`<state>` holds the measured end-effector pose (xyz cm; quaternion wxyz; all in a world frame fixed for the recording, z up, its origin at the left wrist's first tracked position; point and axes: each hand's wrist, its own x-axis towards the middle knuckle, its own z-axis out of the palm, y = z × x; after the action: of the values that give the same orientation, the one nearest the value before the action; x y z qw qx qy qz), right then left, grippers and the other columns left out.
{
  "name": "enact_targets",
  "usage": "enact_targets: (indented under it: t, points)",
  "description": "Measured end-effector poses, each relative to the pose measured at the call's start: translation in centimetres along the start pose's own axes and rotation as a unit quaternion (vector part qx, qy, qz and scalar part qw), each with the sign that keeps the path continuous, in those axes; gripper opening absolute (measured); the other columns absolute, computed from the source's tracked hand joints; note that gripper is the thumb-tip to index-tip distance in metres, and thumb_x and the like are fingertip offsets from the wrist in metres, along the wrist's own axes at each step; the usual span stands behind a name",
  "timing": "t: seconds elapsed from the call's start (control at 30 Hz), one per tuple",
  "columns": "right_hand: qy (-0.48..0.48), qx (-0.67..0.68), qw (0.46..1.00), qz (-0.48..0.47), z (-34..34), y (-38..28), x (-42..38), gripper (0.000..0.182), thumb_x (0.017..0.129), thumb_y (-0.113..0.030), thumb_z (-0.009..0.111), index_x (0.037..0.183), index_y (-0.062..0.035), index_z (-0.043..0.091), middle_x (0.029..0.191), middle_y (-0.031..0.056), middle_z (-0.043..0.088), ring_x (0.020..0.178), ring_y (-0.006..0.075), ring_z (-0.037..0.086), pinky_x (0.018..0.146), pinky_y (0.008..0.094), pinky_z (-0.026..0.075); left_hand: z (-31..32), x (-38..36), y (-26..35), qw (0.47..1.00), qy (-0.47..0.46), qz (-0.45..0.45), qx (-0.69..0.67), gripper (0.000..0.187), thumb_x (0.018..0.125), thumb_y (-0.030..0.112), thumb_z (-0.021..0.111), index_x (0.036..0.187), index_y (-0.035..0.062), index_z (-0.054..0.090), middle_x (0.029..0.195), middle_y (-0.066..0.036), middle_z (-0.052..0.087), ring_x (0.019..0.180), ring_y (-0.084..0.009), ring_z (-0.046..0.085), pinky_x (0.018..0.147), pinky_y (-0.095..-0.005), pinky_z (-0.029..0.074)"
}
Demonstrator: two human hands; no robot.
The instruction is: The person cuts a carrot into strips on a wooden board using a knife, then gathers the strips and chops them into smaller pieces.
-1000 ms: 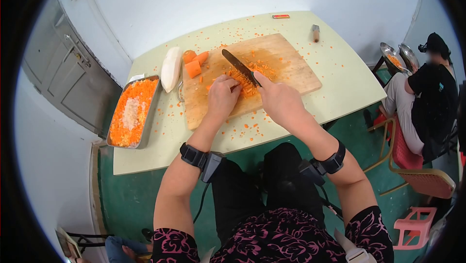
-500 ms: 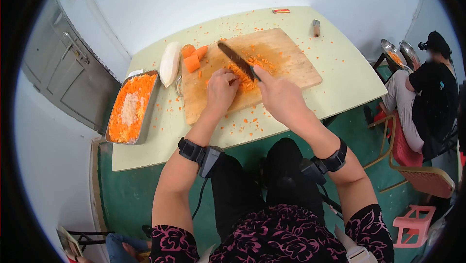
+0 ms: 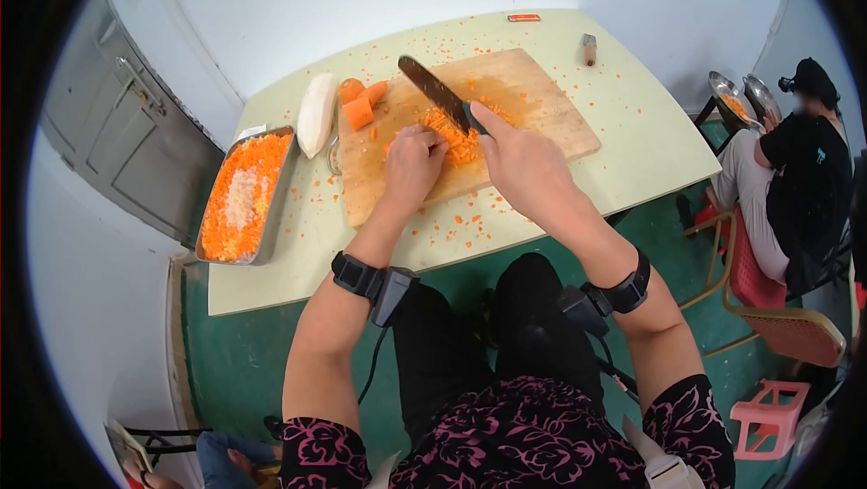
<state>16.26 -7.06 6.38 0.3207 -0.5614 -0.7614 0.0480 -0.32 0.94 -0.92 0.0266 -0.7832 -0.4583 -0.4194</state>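
My right hand (image 3: 528, 164) is closed round the dark handle of a kitchen knife (image 3: 432, 87). Its blade points up and left, over the chopped carrot (image 3: 462, 153) on the wooden cutting board (image 3: 551, 123). My left hand (image 3: 415, 164) rests on the board left of the blade, fingers curled against the carrot pieces; what lies under the fingertips is partly hidden. Larger carrot chunks (image 3: 358, 113) sit at the board's left edge. Beside them on the table lies a peeled white radish (image 3: 316, 117).
A metal tray (image 3: 280, 191) of chopped carrot with a pale heap on top stands at the table's left. Farther back are a small wooden-handled tool (image 3: 590, 51) and a red packet (image 3: 524, 18). Carrot bits dot the table (image 3: 650, 146). A person (image 3: 808, 173) sits at right near metal bowls (image 3: 727, 96).
The knife and my right hand have shifted slightly, the blade tip now a little higher and farther left. My left hand stays nearly in place on the carrot.
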Motion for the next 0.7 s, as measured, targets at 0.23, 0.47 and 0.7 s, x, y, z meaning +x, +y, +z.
enact_targets:
  t: [0.23, 0.47, 0.7]
  points:
    - [-0.038, -0.042, 0.998, 0.007, 1.1, 0.6, 0.1, 0.038, 0.087, -0.015, 0.048, 0.122, 0.0004, 0.048, 0.061, 0.0176, 0.059, 0.059, 0.0328, 0.06, 0.055, 0.042, 0.048, -0.5, 0.1, 0.5, 1.0, -0.011, -0.005, -0.005, 0.01, 0.068, 0.005, 0.068, 0.076, -0.0011, 0.067, 0.083, -0.013, 0.065, 0.077, -0.028, 0.061, 0.069, -0.0342, 0.048]
    - [-0.043, -0.046, 0.998, 0.005, 1.2, 0.7, 0.0, 0.038, 0.087, -0.015, 0.048, 0.123, -0.0016, 0.048, 0.064, 0.018, 0.06, 0.059, 0.0343, 0.06, 0.056, 0.0422, 0.048, -0.5, 0.2, 0.5, 1.0, -0.003, 0.001, -0.01, 0.009, 0.068, 0.004, 0.067, 0.076, -0.0012, 0.067, 0.08, -0.013, 0.064, 0.077, -0.0279, 0.06, 0.069, -0.0346, 0.048]
    - [-0.048, -0.034, 0.998, 0.011, 1.0, 0.4, -0.1, 0.038, 0.087, -0.015, 0.048, 0.123, -0.0011, 0.047, 0.064, 0.0181, 0.06, 0.063, 0.0342, 0.06, 0.058, 0.043, 0.048, 0.0, -0.1, 0.0, 1.0, -0.003, -0.001, -0.012, 0.009, 0.068, 0.004, 0.067, 0.076, -0.0012, 0.067, 0.081, -0.013, 0.064, 0.078, -0.028, 0.06, 0.07, -0.035, 0.048]
